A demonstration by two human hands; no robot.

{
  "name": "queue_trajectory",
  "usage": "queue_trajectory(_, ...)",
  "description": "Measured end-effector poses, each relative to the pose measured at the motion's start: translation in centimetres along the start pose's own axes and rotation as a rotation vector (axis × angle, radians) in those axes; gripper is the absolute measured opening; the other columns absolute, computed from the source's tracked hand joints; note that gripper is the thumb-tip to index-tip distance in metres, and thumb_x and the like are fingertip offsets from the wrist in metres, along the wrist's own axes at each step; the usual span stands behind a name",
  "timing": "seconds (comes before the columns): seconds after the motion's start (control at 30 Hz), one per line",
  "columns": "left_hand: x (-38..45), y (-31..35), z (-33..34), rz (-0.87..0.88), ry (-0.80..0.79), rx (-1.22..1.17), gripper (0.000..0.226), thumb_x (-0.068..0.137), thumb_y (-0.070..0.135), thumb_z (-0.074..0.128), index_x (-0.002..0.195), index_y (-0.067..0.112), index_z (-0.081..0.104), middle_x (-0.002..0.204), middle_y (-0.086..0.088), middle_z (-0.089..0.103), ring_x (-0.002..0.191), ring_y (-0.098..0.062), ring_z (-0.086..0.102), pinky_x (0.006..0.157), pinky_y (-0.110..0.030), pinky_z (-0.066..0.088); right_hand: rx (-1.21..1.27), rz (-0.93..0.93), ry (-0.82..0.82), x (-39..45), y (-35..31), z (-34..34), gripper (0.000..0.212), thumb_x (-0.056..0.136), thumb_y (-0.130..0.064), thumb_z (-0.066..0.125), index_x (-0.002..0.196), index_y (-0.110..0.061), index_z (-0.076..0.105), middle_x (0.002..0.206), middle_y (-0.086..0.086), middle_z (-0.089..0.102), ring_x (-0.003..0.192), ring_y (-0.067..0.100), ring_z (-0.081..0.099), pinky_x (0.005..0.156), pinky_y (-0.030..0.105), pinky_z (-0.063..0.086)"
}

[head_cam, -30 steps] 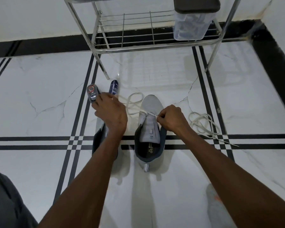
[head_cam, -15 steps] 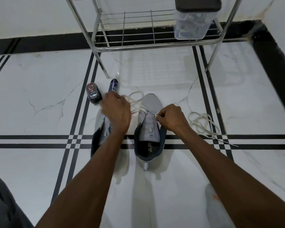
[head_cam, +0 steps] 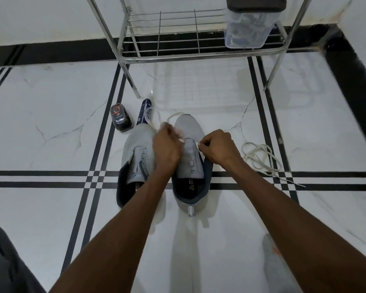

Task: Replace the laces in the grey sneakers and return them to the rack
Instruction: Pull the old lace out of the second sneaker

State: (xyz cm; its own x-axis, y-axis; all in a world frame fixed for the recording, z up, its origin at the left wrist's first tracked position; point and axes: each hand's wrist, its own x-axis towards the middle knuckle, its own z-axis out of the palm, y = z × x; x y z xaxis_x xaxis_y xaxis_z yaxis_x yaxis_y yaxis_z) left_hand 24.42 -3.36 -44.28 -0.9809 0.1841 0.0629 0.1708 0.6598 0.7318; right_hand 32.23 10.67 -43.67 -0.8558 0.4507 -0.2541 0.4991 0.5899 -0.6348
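Observation:
Two grey sneakers stand side by side on the floor, toes pointing away from me: the left sneaker (head_cam: 138,144) and the right sneaker (head_cam: 188,127). A white lace (head_cam: 173,116) runs across the right sneaker's front eyelets. My left hand (head_cam: 167,145) is over the gap between the shoes, fingers closed on one end of that lace. My right hand (head_cam: 217,148) pinches the other end at the right side of the same shoe. The steel rack (head_cam: 199,53) stands just beyond.
A loose white lace (head_cam: 260,157) lies coiled on the floor to the right of the shoes. A dark polish bottle (head_cam: 119,119) and a blue spray can (head_cam: 145,112) stand beyond the left sneaker. A clear lidded box (head_cam: 249,28) sits on the rack's lower shelf.
My left hand has moved right, from above the left sneaker to the right sneaker's lace, uncovering the left shoe. My right hand has stayed at the eyelets.

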Motion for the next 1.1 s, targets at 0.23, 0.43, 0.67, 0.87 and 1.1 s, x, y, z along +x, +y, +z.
queue_trajectory(0.23, 0.1, -1.1, -2.4, -0.053, 0.011, -0.133, 0.058, 0.087, 0.031, 0.078, 0.131, 0.011, 0.046, 0.127, -0.005, 0.053, 0.116, -0.021, 0.049, 0.094, -0.035, 0.040, -0.067, 0.053, -0.049, -0.7, 0.9, 0.6, 0.022, 0.083, -0.021, 0.065, 0.071, -0.004, 0.074, 0.071, 0.012, 0.072, 0.067, 0.028, 0.069, 0.060, 0.038, 0.059)
queue_trajectory(0.43, -3.1, -1.4, 0.2, 0.053, -0.209, 0.083, 0.039, 0.083, 0.043, 0.078, 0.101, 0.011, 0.066, 0.099, -0.008, 0.067, 0.091, -0.024, 0.064, 0.078, -0.034, 0.051, 0.001, -0.059, -0.027, 0.2, -0.6, 0.6, 0.035, 0.086, -0.012, 0.066, 0.120, -0.012, 0.073, 0.115, 0.010, 0.069, 0.109, 0.026, 0.064, 0.095, 0.034, 0.052)
queue_trajectory(0.67, -3.8, -1.2, -0.1, 0.121, -0.170, 0.054, 0.018, 0.091, 0.008, 0.061, 0.088, -0.002, 0.076, 0.081, -0.017, 0.073, 0.072, -0.025, 0.064, 0.073, -0.040, 0.048, 0.028, -0.169, -0.001, 1.4, -1.6, 1.9, 0.012, 0.091, -0.011, 0.065, 0.087, -0.010, 0.077, 0.092, 0.005, 0.075, 0.089, 0.021, 0.069, 0.077, 0.024, 0.048)
queue_trajectory(0.87, -4.1, -2.1, -0.3, 0.052, -0.127, -0.056, 0.018, 0.089, 0.009, 0.063, 0.081, 0.000, 0.076, 0.073, -0.011, 0.073, 0.069, -0.025, 0.066, 0.071, -0.042, 0.052, 0.464, 0.173, 0.672, 4.0, 2.1, -3.5, 0.009, 0.095, -0.012, 0.058, 0.088, -0.014, 0.063, 0.088, 0.007, 0.072, 0.082, 0.024, 0.071, 0.078, 0.044, 0.059)
queue_trajectory(1.1, -4.1, -2.0, -0.3, 0.004, -0.122, -0.101, 0.017, 0.092, 0.010, 0.065, 0.090, 0.005, 0.080, 0.084, -0.007, 0.078, 0.077, -0.016, 0.069, 0.073, -0.022, 0.050, -0.062, -0.238, -0.066, 1.8, -0.7, 2.7, 0.019, 0.078, -0.023, 0.074, 0.079, -0.003, 0.076, 0.085, 0.014, 0.075, 0.082, 0.026, 0.070, 0.076, 0.042, 0.058)
